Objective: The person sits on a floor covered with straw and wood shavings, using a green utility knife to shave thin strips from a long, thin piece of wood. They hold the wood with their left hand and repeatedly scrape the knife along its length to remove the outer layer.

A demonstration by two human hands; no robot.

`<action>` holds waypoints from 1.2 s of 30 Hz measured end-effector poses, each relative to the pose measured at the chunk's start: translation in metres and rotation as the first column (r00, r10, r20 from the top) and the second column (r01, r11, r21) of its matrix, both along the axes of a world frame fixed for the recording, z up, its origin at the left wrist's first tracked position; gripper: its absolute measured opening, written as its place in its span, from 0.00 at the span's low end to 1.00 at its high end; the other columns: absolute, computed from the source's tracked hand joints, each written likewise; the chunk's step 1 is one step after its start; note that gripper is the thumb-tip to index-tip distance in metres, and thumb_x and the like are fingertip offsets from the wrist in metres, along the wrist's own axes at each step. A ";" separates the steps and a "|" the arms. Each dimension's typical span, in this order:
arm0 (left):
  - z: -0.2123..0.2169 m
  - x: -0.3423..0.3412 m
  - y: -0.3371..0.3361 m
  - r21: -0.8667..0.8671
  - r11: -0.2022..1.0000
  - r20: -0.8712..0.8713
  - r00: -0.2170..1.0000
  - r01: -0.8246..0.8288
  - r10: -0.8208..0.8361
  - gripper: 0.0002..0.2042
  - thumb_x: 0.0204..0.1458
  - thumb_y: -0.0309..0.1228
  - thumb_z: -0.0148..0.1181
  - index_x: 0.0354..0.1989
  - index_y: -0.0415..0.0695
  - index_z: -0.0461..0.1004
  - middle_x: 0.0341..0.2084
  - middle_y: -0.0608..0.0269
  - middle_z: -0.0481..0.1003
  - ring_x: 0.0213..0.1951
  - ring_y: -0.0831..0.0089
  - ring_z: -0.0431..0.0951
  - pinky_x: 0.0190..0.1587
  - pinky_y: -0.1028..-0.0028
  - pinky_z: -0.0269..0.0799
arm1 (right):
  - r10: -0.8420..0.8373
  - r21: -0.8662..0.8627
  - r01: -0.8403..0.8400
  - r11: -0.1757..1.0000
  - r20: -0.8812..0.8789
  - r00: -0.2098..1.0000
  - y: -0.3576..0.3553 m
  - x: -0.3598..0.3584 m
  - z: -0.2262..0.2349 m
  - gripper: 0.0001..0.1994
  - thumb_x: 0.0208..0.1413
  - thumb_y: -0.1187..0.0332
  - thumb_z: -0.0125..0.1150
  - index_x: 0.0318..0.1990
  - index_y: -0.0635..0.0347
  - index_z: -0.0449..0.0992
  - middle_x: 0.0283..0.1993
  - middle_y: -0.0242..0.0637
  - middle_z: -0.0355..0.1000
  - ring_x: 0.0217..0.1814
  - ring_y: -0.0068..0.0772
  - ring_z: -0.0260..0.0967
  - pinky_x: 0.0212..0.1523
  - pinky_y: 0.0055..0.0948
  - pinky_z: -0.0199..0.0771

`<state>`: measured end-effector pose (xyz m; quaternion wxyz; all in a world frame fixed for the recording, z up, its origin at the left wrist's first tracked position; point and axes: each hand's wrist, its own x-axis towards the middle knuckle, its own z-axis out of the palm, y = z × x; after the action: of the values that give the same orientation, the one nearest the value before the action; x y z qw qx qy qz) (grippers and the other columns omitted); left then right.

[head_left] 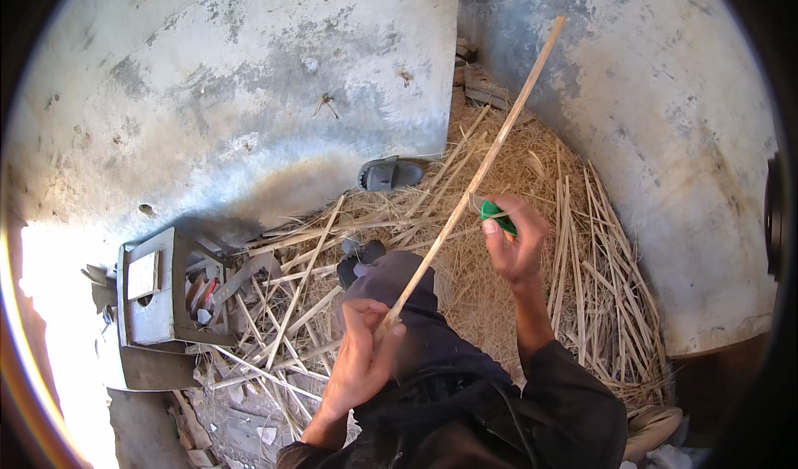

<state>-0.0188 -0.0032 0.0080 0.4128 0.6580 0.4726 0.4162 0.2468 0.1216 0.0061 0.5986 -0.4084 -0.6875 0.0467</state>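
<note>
**Left hand [366, 352] gripping one wooden strip [474, 182]; right hand [522, 240] pinching one small green object [499, 218]**

The left hand is curling its fingers around the strip's lower end, the strip slanting up and rightward. The right hand is bending inward just beside the strip, its forearm rising steeply. One dark sandal [391, 174] is lying beyond; many loose sticks [611, 286] are lying right.

Around you, the dusty grey-brown floor [237, 415] carries thin straw-coloured shavings [465, 290], many long pale wooden strips [623, 303], and one dark grey open-toed sandal [384, 175].
</note>
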 end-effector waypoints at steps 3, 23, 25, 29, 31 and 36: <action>0.011 0.003 -0.004 -0.088 0.996 -0.006 1.000 0.004 -0.005 0.19 0.67 0.20 0.57 0.63 0.32 0.59 0.38 0.52 0.74 0.39 0.65 0.76 0.45 0.68 0.73 | 0.062 0.032 -0.064 0.997 0.063 0.996 0.001 0.000 -0.004 0.13 0.57 0.66 0.66 0.45 0.64 0.84 0.31 0.39 0.80 0.29 0.34 0.81 0.30 0.30 0.79; 0.014 0.006 -0.016 -0.111 0.992 -0.090 0.995 -0.061 0.051 0.17 0.75 0.33 0.47 0.59 0.36 0.78 0.29 0.61 0.73 0.31 0.75 0.70 0.37 0.72 0.67 | -0.033 0.213 -0.006 0.977 0.182 0.983 0.025 0.015 -0.021 0.15 0.59 0.59 0.64 0.42 0.62 0.86 0.26 0.35 0.79 0.21 0.28 0.76 0.21 0.29 0.72; 0.011 0.004 -0.017 -0.109 0.992 -0.083 0.995 -0.071 0.062 0.17 0.75 0.34 0.47 0.59 0.36 0.78 0.28 0.63 0.71 0.29 0.77 0.68 0.34 0.73 0.65 | -0.040 0.229 -0.008 0.973 0.203 0.978 0.027 0.016 -0.011 0.16 0.60 0.58 0.64 0.42 0.62 0.86 0.25 0.34 0.79 0.20 0.26 0.76 0.19 0.28 0.72; 0.011 0.001 -0.019 -0.114 0.991 -0.086 0.994 -0.075 0.065 0.18 0.75 0.34 0.47 0.59 0.37 0.79 0.27 0.64 0.71 0.29 0.78 0.67 0.33 0.73 0.65 | -0.037 0.234 -0.004 0.972 0.173 0.984 0.040 0.024 -0.024 0.17 0.62 0.57 0.63 0.42 0.63 0.86 0.26 0.34 0.80 0.20 0.25 0.75 0.18 0.28 0.71; 0.008 -0.002 -0.022 -0.143 0.988 -0.097 0.994 -0.061 0.047 0.18 0.75 0.35 0.47 0.59 0.37 0.79 0.26 0.65 0.70 0.28 0.78 0.67 0.33 0.73 0.64 | -0.044 0.201 0.026 0.979 0.086 0.995 0.057 0.036 -0.040 0.16 0.62 0.58 0.63 0.42 0.64 0.86 0.27 0.35 0.80 0.20 0.24 0.75 0.18 0.28 0.70; -0.004 -0.011 -0.035 -0.218 0.974 -0.105 0.994 -0.064 0.042 0.18 0.75 0.36 0.47 0.59 0.37 0.79 0.24 0.67 0.67 0.28 0.79 0.66 0.33 0.74 0.63 | -0.206 0.047 0.201 0.978 0.125 0.971 0.070 0.061 -0.016 0.16 0.64 0.59 0.63 0.46 0.65 0.85 0.30 0.38 0.81 0.25 0.23 0.75 0.25 0.27 0.71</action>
<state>-0.0298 -0.0379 0.0042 0.4479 0.6152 0.5533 0.3388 0.3075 0.1917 -0.0100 0.5614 -0.4688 -0.6799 -0.0529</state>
